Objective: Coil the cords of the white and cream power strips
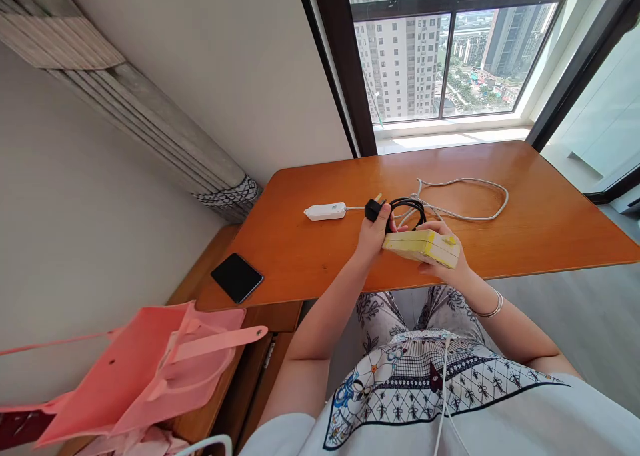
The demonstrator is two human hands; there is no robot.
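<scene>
Above the table's front edge, my left hand [371, 237] is closed on a black power cord near its plug [373, 210]. The cord [423, 209] is looped in a small coil that hangs between my two hands. My right hand [459, 275] grips a pale yellow box [407, 247] from its right end, fingers over the top and underneath. The box has a seam round its side and a brighter yellow knob-like spot at the right. My left hand also touches its left end. Whether the cord joins the box is hidden.
On the wooden table [295, 263] lie a white power strip [325, 211] with a long white cord [473, 217] and a black phone [237, 278]. A pink bag [145, 369] stands at the lower left. Behind the table is a window [445, 56]; a curtain [165, 123] hangs left.
</scene>
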